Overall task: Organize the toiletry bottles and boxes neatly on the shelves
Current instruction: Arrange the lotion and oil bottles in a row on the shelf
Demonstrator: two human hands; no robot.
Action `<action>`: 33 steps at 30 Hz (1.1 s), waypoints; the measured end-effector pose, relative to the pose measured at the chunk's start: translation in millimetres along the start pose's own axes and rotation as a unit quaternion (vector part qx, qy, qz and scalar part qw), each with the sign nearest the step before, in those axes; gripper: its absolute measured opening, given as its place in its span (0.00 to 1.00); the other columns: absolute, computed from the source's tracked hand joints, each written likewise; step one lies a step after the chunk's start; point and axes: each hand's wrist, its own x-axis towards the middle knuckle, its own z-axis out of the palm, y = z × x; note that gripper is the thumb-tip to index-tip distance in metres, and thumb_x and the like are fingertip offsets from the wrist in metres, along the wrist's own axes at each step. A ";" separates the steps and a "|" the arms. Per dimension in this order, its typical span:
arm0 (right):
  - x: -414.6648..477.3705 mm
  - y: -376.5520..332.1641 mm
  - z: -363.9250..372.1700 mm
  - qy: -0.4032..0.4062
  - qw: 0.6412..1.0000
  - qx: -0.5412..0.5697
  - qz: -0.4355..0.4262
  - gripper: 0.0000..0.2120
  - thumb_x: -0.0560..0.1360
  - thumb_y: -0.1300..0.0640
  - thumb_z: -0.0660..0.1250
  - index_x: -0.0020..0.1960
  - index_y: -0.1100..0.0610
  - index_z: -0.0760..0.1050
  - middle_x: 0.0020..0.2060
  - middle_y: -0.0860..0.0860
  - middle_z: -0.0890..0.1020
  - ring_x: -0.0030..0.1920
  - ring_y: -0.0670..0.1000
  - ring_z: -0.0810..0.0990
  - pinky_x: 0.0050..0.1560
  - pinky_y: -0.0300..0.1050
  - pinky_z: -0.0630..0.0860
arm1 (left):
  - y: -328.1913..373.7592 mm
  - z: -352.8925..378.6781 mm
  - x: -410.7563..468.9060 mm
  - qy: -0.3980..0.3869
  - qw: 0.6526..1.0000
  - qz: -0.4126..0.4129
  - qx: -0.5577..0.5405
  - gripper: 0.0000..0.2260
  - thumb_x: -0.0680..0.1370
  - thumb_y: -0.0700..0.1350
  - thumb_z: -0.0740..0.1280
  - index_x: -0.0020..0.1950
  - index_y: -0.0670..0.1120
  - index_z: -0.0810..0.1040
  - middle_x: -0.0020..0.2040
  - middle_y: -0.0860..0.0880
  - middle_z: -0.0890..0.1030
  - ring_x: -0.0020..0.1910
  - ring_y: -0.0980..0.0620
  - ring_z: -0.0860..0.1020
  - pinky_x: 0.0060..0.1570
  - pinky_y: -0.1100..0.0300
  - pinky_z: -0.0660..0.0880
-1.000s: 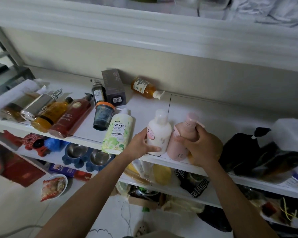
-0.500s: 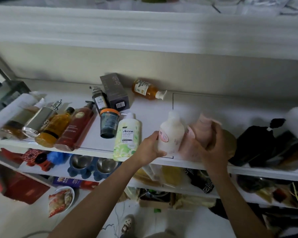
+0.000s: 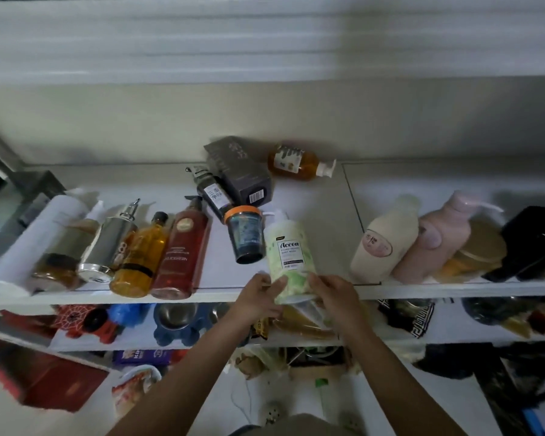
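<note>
A green-and-white pump bottle (image 3: 288,247) lies on the white top shelf (image 3: 315,199), its base at the front edge. My left hand (image 3: 258,298) and my right hand (image 3: 334,298) hold that base from either side. To the right lie a cream bottle (image 3: 384,237) and a pink pump bottle (image 3: 434,243), side by side and free of my hands. Left of the green bottle are a dark jar with an orange rim (image 3: 246,234), a red bottle (image 3: 183,247), an amber bottle (image 3: 145,253) and a silver bottle (image 3: 110,243). At the back lie a dark box (image 3: 236,171) and an orange pump bottle (image 3: 296,163).
A gold-lidded jar (image 3: 482,247) and a black item (image 3: 535,243) sit at the shelf's right end. A white roll (image 3: 35,237) lies at the left end. The lower shelf holds metal pet bowls (image 3: 177,316), a red toy (image 3: 85,319) and bags. A red box (image 3: 44,376) stands below left.
Both hands let go of the cream and pink bottles, which now lie further right on the shelf. My hands moved left and took hold of the green bottle's base.
</note>
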 end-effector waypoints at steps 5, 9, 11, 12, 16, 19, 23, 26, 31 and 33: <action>6.3 -10.3 0.0 -0.024 0.979 0.183 0.089 0.16 0.72 0.55 0.71 0.47 0.70 0.79 0.39 0.60 0.84 0.32 0.48 0.84 0.31 0.37 0.78 | 0.8 -4.9 5.1 -0.059 0.998 0.009 -0.002 0.06 0.78 0.48 0.66 0.49 0.47 0.78 0.49 0.44 0.83 0.47 0.46 0.83 0.50 0.53 0.80; -6.0 7.9 -4.3 -0.047 0.972 0.194 0.127 0.19 0.69 0.50 0.73 0.50 0.65 0.81 0.42 0.58 0.85 0.44 0.56 0.84 0.49 0.49 0.80 | -5.5 -11.5 8.9 -0.120 0.991 -0.026 0.053 0.15 0.76 0.51 0.68 0.58 0.44 0.77 0.54 0.46 0.83 0.53 0.48 0.81 0.55 0.52 0.79; -12.8 15.4 -3.1 -0.036 0.969 0.207 0.128 0.18 0.67 0.50 0.74 0.49 0.63 0.81 0.43 0.57 0.85 0.46 0.56 0.84 0.53 0.52 0.79 | -8.5 -12.7 10.4 -0.138 0.988 -0.023 0.068 0.18 0.75 0.52 0.69 0.61 0.45 0.75 0.55 0.48 0.82 0.54 0.50 0.81 0.55 0.52 0.79; -16.5 16.5 -3.0 -0.029 0.970 0.210 0.118 0.18 0.67 0.50 0.74 0.48 0.63 0.81 0.43 0.57 0.85 0.47 0.57 0.84 0.54 0.53 0.79 | -9.1 -12.8 10.8 -0.149 0.986 -0.015 0.068 0.18 0.75 0.52 0.69 0.62 0.45 0.75 0.56 0.48 0.82 0.54 0.50 0.81 0.55 0.52 0.79; -18.9 13.4 -8.2 0.004 0.975 0.210 0.065 0.16 0.67 0.53 0.73 0.50 0.63 0.81 0.43 0.57 0.85 0.47 0.57 0.84 0.52 0.53 0.79 | -3.6 -9.9 11.3 -0.156 0.984 0.035 0.079 0.16 0.76 0.49 0.70 0.60 0.45 0.73 0.56 0.50 0.81 0.54 0.52 0.80 0.55 0.53 0.78; -15.6 6.5 -14.0 0.022 0.982 0.186 0.004 0.11 0.72 0.58 0.71 0.53 0.58 0.81 0.44 0.52 0.86 0.45 0.49 0.84 0.44 0.42 0.79 | 8.0 -7.8 15.1 -0.130 0.982 0.099 0.093 0.16 0.75 0.43 0.71 0.58 0.45 0.70 0.55 0.52 0.79 0.53 0.55 0.79 0.53 0.58 0.79; -2.9 -0.1 -11.5 0.058 0.983 0.158 -0.071 0.15 0.73 0.69 0.67 0.55 0.55 0.78 0.48 0.49 0.84 0.49 0.44 0.83 0.45 0.34 0.77 | 17.1 -5.6 30.8 -0.069 0.962 0.197 0.174 0.21 0.71 0.42 0.74 0.59 0.45 0.68 0.56 0.49 0.79 0.53 0.52 0.79 0.52 0.51 0.79; 4.9 -2.6 -5.8 0.070 0.985 0.132 -0.091 0.16 0.72 0.72 0.65 0.50 0.53 0.77 0.46 0.49 0.83 0.48 0.45 0.82 0.43 0.33 0.76 | 12.8 -2.0 41.0 -0.017 0.930 0.257 0.263 0.22 0.70 0.44 0.74 0.58 0.45 0.67 0.54 0.46 0.79 0.51 0.47 0.79 0.48 0.47 0.78; 11.1 2.0 -2.5 0.083 0.987 0.082 -0.113 0.16 0.74 0.67 0.66 0.61 0.57 0.76 0.55 0.49 0.81 0.56 0.44 0.79 0.55 0.35 0.76 | 8.1 -0.7 55.2 -0.001 0.915 0.282 0.289 0.25 0.70 0.46 0.72 0.63 0.49 0.67 0.56 0.49 0.79 0.52 0.49 0.80 0.49 0.48 0.79; 10.1 7.5 1.2 0.093 0.986 0.088 -0.105 0.20 0.75 0.68 0.65 0.65 0.56 0.73 0.56 0.46 0.80 0.57 0.43 0.77 0.55 0.29 0.74 | 10.0 2.1 56.9 0.000 0.920 0.279 0.276 0.24 0.69 0.45 0.74 0.62 0.48 0.68 0.56 0.49 0.79 0.52 0.50 0.79 0.49 0.48 0.79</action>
